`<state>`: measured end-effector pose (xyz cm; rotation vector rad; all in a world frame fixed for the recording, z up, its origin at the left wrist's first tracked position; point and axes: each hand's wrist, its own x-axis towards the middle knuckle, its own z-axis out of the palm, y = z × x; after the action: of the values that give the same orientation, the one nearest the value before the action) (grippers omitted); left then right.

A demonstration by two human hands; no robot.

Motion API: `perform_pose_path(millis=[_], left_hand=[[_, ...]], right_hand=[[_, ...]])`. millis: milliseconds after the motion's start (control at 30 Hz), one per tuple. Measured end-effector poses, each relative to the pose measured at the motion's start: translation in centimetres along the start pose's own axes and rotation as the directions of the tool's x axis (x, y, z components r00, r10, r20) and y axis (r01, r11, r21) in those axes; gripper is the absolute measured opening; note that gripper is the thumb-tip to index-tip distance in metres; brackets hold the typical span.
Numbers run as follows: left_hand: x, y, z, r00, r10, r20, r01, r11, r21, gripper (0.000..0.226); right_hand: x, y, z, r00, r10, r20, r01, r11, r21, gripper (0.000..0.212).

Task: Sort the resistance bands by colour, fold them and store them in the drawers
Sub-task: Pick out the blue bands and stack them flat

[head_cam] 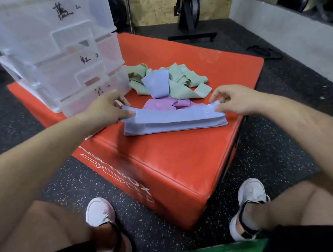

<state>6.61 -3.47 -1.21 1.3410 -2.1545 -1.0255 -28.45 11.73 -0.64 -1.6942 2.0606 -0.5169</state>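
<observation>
- Hands at both ends of a blue band (172,114): the left hand (107,110) pinches its left end and the right hand (233,101) its right end, each grip narrow and closed on the band.
- The band lies along the top of a stack of blue bands (174,126) on the red box (165,162).
- Just behind the stack lie purple bands (159,105), and beyond them a heap of green bands (179,80).
- Clear drawers (63,60) stand at the box's back left, just beside the left hand.

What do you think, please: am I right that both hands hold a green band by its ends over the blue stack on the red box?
Not quite: the head view shows the band in the left hand and right hand is blue, not green.
</observation>
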Motion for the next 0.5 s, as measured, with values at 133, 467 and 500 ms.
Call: perform_pose_path(millis=[133, 467, 500], left_hand=[[0.0, -1.1, 1.8, 0.996, 0.066, -0.052, -0.056, 0.983, 0.177, 0.024], [-0.1, -2.4, 2.9, 0.958, 0.285, 0.025, -0.263, 0.844, 0.468, 0.023], [-0.1, -2.4, 2.8, 0.938, 0.34, 0.06, -0.326, 0.816, 0.478, 0.026]], right_hand=[[-0.3, 0.3, 1.3, 1.0, -0.001, -0.025, -0.003, 0.985, -0.17, 0.021], [-0.1, 1.4, 2.3, 0.995, -0.095, 0.019, 0.094, 0.894, -0.438, 0.024], [-0.2, 1.5, 2.2, 0.992, -0.121, 0.028, 0.121, 0.894, -0.432, 0.027]])
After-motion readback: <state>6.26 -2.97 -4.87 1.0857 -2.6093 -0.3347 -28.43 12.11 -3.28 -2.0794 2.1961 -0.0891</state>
